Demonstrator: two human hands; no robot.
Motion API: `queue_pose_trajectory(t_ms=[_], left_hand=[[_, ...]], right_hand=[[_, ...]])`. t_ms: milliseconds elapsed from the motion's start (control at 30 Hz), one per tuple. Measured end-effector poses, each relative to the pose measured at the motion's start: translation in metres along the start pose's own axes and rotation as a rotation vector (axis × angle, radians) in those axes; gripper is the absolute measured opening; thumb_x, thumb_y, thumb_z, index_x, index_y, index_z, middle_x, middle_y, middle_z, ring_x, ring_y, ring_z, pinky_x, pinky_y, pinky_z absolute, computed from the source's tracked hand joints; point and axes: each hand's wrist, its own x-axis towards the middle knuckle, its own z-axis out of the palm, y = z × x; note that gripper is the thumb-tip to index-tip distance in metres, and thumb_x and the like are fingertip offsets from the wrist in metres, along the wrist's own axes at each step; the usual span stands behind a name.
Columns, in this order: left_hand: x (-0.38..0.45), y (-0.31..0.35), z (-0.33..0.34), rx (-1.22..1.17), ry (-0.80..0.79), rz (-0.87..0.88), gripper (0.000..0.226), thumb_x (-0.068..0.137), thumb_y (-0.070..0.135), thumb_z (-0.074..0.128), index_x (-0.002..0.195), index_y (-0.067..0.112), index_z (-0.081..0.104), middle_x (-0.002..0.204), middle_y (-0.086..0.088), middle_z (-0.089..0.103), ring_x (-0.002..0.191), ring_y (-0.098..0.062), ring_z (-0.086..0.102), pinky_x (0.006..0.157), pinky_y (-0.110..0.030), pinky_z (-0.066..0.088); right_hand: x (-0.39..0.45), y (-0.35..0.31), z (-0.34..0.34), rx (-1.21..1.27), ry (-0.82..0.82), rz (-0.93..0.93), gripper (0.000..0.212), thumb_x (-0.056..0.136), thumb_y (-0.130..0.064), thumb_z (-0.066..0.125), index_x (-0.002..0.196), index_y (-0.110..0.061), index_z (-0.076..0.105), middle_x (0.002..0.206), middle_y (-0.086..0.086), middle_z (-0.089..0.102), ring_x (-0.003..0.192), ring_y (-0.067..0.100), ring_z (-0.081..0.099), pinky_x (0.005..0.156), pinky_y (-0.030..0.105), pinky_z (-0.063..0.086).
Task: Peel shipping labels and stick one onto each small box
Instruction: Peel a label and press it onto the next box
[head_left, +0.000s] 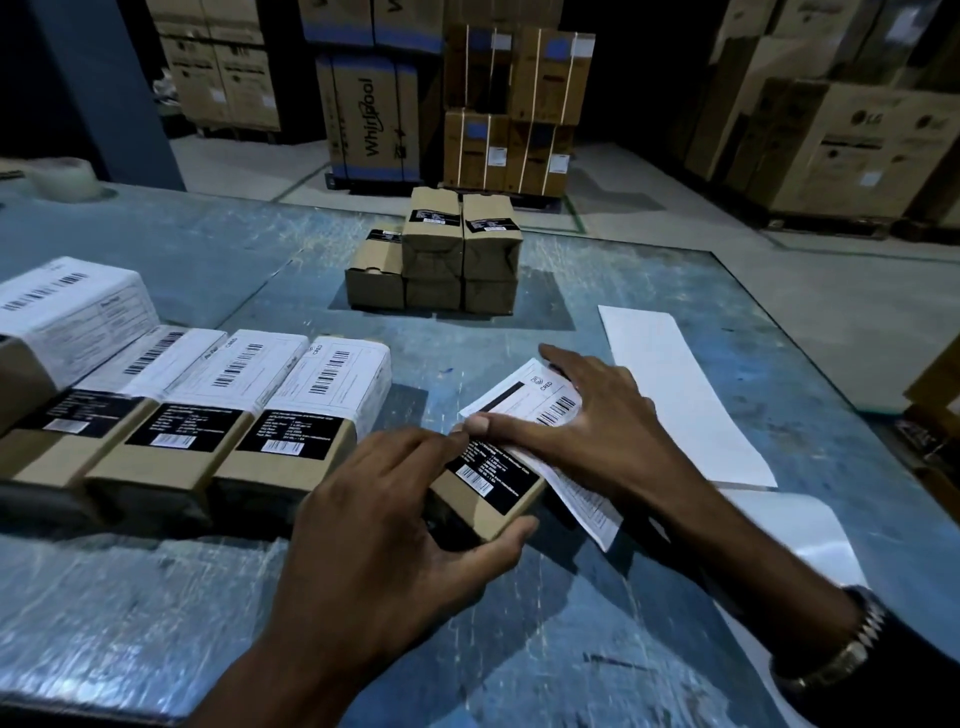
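While the left hand (384, 519) grips the light, stiff box (491, 496) by its sides, flat right-hand fingers (576, 374) press the floppy label (524, 400) down

The left hand (384, 525) grips a small brown cardboard box (493, 499) on the scuffed blue worktop (519, 649). The right hand (597, 431) presses a white barcoded shipping label (524, 400) flat onto its top. Four labelled boxes (208, 405) lie alongside, left.

One head-worn wide-angle view looks forward and down — close over the blue table (208, 597) filling the lower frame, stacked cartons (374, 114) far off along the top.
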Motion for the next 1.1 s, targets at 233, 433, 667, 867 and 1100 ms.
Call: queue_pose_trajectory(t_ms=[233,433,667,867,1100], left_hand=[[-0.001,0.0,0.0,-0.015,0.006,-0.019,0.065,0.073,0.073,0.078,0.118,0.026,0.075,0.104,0.018,0.069,0.092,-0.004,0.06,0.073,-0.03,0.056],[-0.001,0.0,0.0,-0.006,0.004,-0.012,0.064,0.075,0.074,0.076,0.117,0.026,0.074,0.104,0.017,0.069,0.092,-0.006,0.06,0.073,-0.031,0.055],[0.001,-0.001,0.002,-0.005,0.002,-0.011,0.062,0.074,0.074,0.075,0.116,0.028,0.073,0.103,0.02,0.067,0.092,-0.003,0.059,0.073,-0.026,0.051],[0.0,-0.001,0.002,-0.128,0.054,-0.019,0.062,0.072,0.068,0.079,0.12,0.029,0.074,0.106,0.019,0.072,0.092,0.0,0.063,0.074,-0.028,0.058],[0.011,-0.001,0.004,-0.152,0.117,0.14,0.076,0.082,0.053,0.083,0.147,0.022,0.058,0.138,0.021,0.055,0.13,-0.003,0.054,0.109,-0.019,0.043]], right_hand=[[0.022,0.028,-0.011,0.219,0.206,0.11,0.082,0.069,-0.094,0.068,0.132,-0.042,0.061,0.11,-0.015,0.07,0.108,0.012,0.066,0.098,0.047,0.057],[0.008,0.017,-0.015,0.247,0.213,0.024,0.075,0.075,-0.092,0.063,0.132,-0.043,0.062,0.116,-0.018,0.069,0.117,0.008,0.061,0.096,0.039,0.053],[0.007,0.014,-0.01,0.283,-0.018,0.083,0.087,0.054,-0.093,0.079,0.124,-0.043,0.064,0.115,-0.018,0.072,0.099,0.002,0.071,0.084,0.031,0.058],[0.021,0.033,-0.017,0.277,0.215,0.141,0.064,0.086,-0.082,0.064,0.092,-0.021,0.082,0.084,-0.005,0.08,0.087,0.019,0.076,0.084,0.042,0.058],[0.008,0.021,-0.069,0.69,-0.38,0.122,0.047,0.092,-0.05,0.07,0.126,-0.018,0.074,0.114,0.007,0.081,0.103,0.025,0.079,0.092,0.036,0.063]])
